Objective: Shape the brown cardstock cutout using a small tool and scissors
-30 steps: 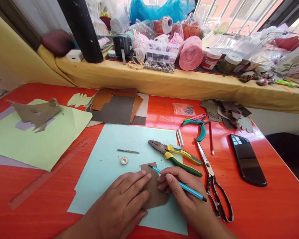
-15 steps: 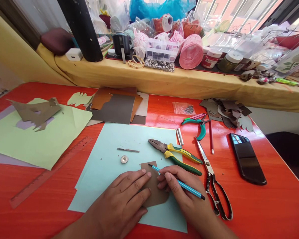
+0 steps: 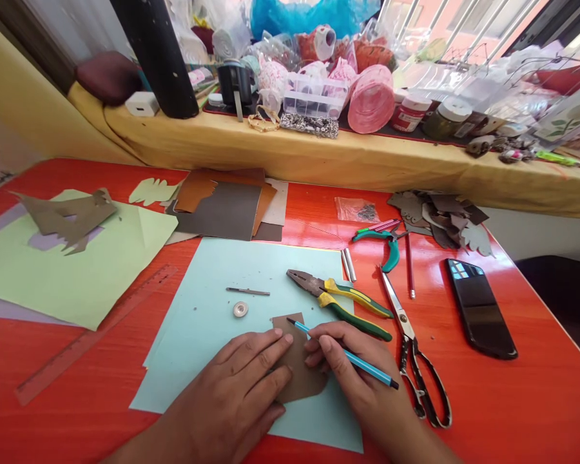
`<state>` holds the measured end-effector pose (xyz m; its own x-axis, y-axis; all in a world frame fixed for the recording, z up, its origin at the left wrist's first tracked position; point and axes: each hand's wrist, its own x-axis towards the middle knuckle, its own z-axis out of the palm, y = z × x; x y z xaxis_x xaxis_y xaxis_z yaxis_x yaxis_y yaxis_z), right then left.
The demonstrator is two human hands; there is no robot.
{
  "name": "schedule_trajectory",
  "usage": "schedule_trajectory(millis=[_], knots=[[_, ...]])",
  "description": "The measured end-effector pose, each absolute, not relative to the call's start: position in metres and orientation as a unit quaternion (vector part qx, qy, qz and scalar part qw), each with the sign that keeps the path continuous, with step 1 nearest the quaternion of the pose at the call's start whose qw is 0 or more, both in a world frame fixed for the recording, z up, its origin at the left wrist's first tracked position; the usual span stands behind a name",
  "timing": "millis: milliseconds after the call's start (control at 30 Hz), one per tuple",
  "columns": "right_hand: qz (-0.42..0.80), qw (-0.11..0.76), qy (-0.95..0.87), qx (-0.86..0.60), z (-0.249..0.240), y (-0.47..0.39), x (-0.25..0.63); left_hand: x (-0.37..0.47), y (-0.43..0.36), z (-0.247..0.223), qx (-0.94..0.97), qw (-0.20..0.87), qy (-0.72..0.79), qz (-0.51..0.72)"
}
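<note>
Under my left hand [image 3: 236,386] lies a small brown-grey piece of leather or card [image 3: 297,370], its left part covered by my fingers. Those fingers are stretched out and press it flat on light blue paper [image 3: 183,341]. A slim blue pen [image 3: 367,368] is pinched in my right hand [image 3: 352,367], its dark tip at the upper part of the brown piece. Just beyond my hands are yellow-and-green pliers [image 3: 338,299], a round metal disc [image 3: 240,309] and a thin metal rod [image 3: 248,291].
Scissors [image 3: 408,341], a red pencil [image 3: 410,267], green-handled pliers [image 3: 390,248] and a phone [image 3: 481,309] lie to the right. At left are a clear ruler [image 3: 96,335] and green paper [image 3: 101,277]. Leather-like sheets [image 3: 222,209] and scraps [image 3: 444,216] lie farther back, below a crowded sill [image 3: 319,145].
Both hands, the pen and the brown piece hold almost the same position. The view has shifted very slightly.
</note>
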<state>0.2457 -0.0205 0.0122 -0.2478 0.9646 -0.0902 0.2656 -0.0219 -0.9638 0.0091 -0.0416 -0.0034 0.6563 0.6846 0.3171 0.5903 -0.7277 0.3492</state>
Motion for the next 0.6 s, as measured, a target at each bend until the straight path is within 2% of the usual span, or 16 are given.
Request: schedule_trajectory(millis=[600], knots=[[0.493, 0.346, -0.616, -0.507, 0.013, -0.020, 0.246, 0.009, -0.035, 0.008, 0.914, 0.081, 0.336, 0.212]])
